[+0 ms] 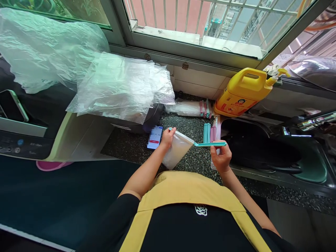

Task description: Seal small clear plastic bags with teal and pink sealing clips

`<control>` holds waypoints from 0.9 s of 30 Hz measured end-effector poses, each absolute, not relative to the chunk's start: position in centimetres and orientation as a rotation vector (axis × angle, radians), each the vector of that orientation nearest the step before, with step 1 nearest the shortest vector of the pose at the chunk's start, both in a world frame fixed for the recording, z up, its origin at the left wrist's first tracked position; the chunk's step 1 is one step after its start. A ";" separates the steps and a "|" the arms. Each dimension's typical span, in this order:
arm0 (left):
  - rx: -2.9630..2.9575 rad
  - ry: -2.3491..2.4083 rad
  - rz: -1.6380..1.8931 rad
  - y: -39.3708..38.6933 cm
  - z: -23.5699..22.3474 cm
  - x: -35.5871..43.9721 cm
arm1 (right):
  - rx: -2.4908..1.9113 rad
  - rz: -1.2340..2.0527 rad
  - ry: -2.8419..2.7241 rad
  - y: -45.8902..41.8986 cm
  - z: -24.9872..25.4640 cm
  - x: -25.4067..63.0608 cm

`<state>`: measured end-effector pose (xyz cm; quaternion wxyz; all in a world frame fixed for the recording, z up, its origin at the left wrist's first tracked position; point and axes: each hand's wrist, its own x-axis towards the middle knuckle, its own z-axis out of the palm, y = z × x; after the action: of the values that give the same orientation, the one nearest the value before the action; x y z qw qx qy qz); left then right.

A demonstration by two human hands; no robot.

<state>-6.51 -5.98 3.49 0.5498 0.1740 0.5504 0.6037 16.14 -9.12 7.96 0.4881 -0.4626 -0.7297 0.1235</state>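
Fingers point(219, 149) pinch teal clip point(210, 144) beside bag point(176, 151).

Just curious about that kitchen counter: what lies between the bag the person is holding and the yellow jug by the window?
In the head view, between the bag and the yellow jug, loose teal and pink sealing clips lie on the speckled counter.

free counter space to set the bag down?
Bare speckled counter left of the left hand, between the phone and the counter's front edge. Crowded: spare clips and the yellow jug ahead of the right hand, sink right.
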 end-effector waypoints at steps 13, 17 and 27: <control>0.197 1.302 1.396 -6.2 3.3 -5.7 | -1.091 0.784 -1.440 -9.9 5.3 18.5; 0.259 1.340 1.402 -6.3 3.0 -5.7 | -1.089 0.806 -1.434 -9.7 5.2 18.5; 0.316 1.348 1.414 -6.1 3.4 -5.7 | -1.175 0.801 -1.553 -9.3 4.1 18.0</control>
<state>-5.66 -6.13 3.36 0.5491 0.1335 0.5694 0.5970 18.04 -9.28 4.13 0.4950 -0.4849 -0.6408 0.3305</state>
